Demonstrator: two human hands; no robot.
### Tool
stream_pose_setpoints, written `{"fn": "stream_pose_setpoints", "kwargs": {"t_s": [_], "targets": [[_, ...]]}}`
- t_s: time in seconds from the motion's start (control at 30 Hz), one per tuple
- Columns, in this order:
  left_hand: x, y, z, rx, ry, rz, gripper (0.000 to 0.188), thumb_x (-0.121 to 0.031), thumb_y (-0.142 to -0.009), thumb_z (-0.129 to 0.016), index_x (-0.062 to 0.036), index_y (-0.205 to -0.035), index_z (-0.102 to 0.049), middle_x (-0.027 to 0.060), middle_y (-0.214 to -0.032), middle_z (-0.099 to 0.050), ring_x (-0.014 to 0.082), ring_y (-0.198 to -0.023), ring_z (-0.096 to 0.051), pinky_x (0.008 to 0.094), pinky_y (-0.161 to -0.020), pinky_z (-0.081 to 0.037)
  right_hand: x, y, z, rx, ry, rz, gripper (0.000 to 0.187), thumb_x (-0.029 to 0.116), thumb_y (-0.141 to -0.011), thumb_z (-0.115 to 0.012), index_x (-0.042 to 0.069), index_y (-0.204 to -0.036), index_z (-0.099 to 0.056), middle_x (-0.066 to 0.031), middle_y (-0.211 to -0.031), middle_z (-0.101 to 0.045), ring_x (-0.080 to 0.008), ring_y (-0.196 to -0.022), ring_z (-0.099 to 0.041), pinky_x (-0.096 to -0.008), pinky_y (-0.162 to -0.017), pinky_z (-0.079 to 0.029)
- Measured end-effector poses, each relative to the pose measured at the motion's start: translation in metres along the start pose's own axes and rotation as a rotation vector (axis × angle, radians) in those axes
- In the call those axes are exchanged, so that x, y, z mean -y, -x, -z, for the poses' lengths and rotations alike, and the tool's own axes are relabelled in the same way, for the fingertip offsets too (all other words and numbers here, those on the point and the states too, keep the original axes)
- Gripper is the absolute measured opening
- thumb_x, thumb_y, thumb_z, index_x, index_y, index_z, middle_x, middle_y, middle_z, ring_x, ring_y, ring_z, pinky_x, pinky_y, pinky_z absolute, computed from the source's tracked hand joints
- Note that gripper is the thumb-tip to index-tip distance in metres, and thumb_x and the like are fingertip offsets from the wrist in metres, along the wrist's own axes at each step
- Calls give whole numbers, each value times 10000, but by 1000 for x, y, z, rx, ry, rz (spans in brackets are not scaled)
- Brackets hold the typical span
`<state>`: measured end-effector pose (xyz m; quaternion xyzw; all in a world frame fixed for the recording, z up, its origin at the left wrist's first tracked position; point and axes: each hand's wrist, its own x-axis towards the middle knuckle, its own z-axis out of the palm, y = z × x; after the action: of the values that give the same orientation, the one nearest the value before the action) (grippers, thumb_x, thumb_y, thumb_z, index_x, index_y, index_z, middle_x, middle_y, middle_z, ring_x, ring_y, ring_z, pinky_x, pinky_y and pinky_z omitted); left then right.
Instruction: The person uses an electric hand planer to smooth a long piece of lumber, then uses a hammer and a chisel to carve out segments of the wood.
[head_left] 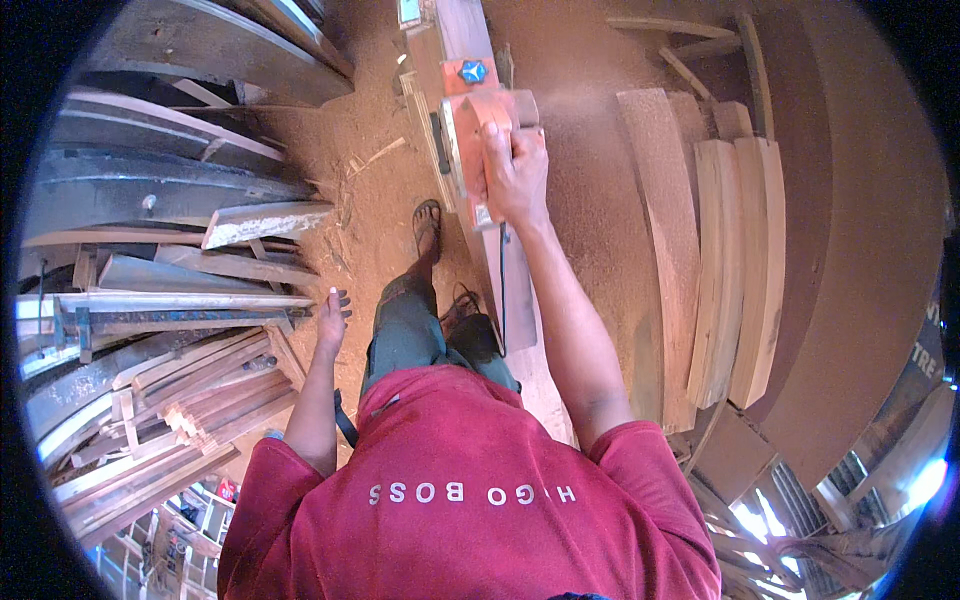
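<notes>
My right hand (517, 172) is wrapped round the handle of an orange electric hand planer (465, 135), which has a blue knob (473, 71) at its far end. The planer rests on a long wooden plank (515, 275) running away from me. A black cord (502, 300) trails back from the tool along the plank. Fine dust hangs in the air to the right of the planer. My left hand (333, 312) hangs out at my left side, holding nothing, its fingers loosely apart. Whatever part of the plank lies under the planer is hidden.
Stacked boards and curved timbers (170, 180) fill the left side, with cut lengths (215, 400) nearer me. On the right lie several curved planks (715, 270). Sawdust and shavings cover the floor (365, 190) around my sandalled feet (427, 225).
</notes>
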<state>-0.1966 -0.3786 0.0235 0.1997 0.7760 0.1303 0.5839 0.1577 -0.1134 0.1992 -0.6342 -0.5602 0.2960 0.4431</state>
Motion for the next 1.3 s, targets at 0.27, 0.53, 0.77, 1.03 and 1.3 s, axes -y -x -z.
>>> {"fn": "stream_pose_setpoints", "kwargs": {"t_s": [0.27,0.53,0.77,1.03,1.3], "targets": [[-22,-12,-3,15,25,35,763,-666,-994,-311,-46,-1379,-532,184,-1290,-635,317,-1066,-655,443,-838,-505,-4,-142,-57,52,4,-129,533,482,-969,-555,-22,-868,-694,-175,-647,-646,-173,-645,-649,-382,-638,-492],[13,-6,2,-7,25,28,793,-698,-980,-315,-48,-1374,-541,141,-1273,-647,275,-1035,-655,400,-804,-504,7,-176,-72,83,105,-44,556,547,-1000,-423,85,-1175,-681,-243,-965,-695,-379,-935,-679,-449,-821,-511],[62,15,3,-27,-11,-44,794,-698,-974,-345,-38,-1364,-551,166,-1230,-664,278,-1018,-668,384,-802,-515,-21,105,51,201,43,-110,468,442,-967,-551,-3,-1089,-626,-149,-880,-630,-213,-870,-605,-385,-773,-465],[104,51,-42,72,-123,-108,724,-576,-1035,-343,54,-1329,-545,206,-1245,-644,298,-1140,-632,403,-922,-521,-7,441,192,333,2,-567,556,503,-895,-624,-26,-1064,-640,-151,-814,-646,-243,-781,-642,-402,-697,-502],[108,58,-56,142,-167,-174,826,-724,-963,-320,-52,-1401,-516,184,-1314,-616,340,-1115,-622,478,-906,-470,-11,419,180,317,-84,-630,504,452,-898,-635,-23,-1064,-653,-221,-837,-664,-349,-775,-674,-419,-675,-508]]}}
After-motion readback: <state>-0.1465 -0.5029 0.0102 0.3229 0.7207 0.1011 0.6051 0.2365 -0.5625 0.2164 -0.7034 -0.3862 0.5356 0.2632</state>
